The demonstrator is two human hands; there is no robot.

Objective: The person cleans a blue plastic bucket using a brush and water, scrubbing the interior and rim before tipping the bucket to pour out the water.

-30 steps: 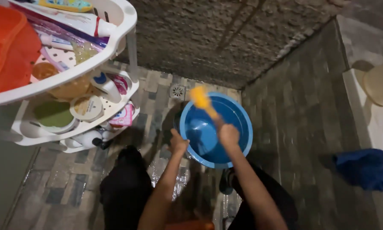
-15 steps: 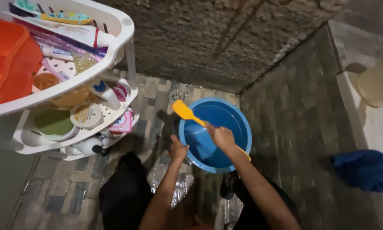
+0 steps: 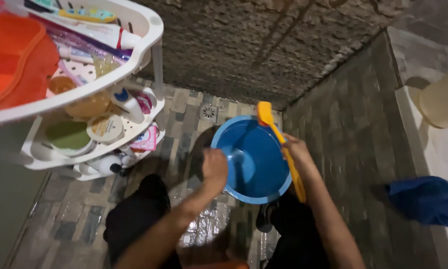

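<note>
Both hands are busy: the left hand [image 3: 215, 167] grips the rim of the round blue plastic basin [image 3: 252, 158], tilted above the wet tiled floor [image 3: 184, 109]; the right hand [image 3: 296, 149] clasps a long yellow plastic brush [image 3: 278, 144]. Scrubbing looks midway. Half a second ago the brush head pointed left; now it sits over the far rim.

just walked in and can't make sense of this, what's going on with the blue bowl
A person crouched on a wet tiled floor holds a blue basin by its near rim with the left hand. The right hand grips a yellow long-handled brush, its head at the basin's far rim. A floor drain lies just beyond, and a white shelf rack of toiletries stands to the left.
</note>
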